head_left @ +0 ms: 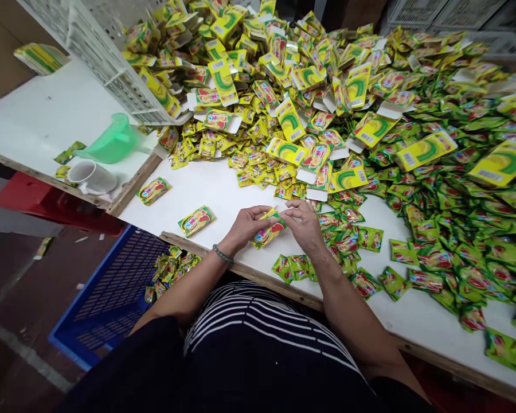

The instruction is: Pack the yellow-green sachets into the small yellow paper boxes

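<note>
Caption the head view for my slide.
Left hand holds a printed box, right hand at its end, near heaped green packets.

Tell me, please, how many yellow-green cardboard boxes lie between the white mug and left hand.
2: one box nearer the white mug, another box nearer the left hand.

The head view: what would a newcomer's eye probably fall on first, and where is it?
Probably the great heap of yellow cartons across the far side of the white table, spreading into green sachets on the right. Next may come the small carton near the front edge, in the left hand, with the right hand at its upper end. The blue plastic basket at lower left also stands out.
</note>
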The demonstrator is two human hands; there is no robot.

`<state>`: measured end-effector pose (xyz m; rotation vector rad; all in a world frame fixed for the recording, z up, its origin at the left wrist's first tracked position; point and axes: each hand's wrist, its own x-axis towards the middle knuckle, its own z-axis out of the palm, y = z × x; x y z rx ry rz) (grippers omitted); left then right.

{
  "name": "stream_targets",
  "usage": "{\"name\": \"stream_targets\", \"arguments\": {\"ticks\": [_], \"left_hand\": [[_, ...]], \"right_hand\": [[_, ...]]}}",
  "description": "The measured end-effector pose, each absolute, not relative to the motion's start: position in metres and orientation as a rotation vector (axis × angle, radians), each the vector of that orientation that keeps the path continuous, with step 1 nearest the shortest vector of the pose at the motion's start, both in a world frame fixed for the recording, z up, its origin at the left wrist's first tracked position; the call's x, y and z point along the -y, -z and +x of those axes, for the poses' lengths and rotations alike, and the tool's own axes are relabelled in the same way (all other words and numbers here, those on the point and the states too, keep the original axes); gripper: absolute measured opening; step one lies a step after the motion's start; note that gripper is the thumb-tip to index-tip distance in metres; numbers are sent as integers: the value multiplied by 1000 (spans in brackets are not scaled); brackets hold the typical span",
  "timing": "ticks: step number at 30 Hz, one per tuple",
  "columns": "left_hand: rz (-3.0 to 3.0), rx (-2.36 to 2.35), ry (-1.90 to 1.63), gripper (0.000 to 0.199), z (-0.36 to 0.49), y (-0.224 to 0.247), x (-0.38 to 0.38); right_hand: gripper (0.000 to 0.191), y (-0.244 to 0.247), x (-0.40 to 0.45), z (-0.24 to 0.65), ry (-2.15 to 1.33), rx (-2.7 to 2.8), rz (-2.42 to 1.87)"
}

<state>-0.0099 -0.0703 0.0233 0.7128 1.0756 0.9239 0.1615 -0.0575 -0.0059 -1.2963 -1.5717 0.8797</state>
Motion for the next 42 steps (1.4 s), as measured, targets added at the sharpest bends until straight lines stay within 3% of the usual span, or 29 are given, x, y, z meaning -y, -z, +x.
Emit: {"name": "stream_targets", "arguments": {"ticks": [5, 11, 18, 22, 28, 37, 42], "left_hand": [[809, -1074, -1004, 64, -6, -24, 71], [898, -1119, -1159, 57, -9, -25, 73], [878, -1053, -1012, 51, -22, -26, 74], [858, -1044, -1012, 53, -21, -27, 75], [833, -1102, -1049, 60, -17, -27, 78], [867, -1132, -974, 57, -11, -28, 76], [946, -1111, -939, 52, -15, -30, 75]], "right_hand": [[31, 12, 58, 157, -1250, 1448, -1159], [43, 8, 61, 150, -1267, 1283, -1122], [30, 6, 68, 146, -1320, 1493, -1125], [49, 5, 67, 149, -1370, 1377, -1144], [27, 1, 66, 150, -1328, 1379, -1091], [36, 9, 59, 151, -1515, 1048, -1167], [29, 5, 59, 157, -1557, 1097, -1155]]}}
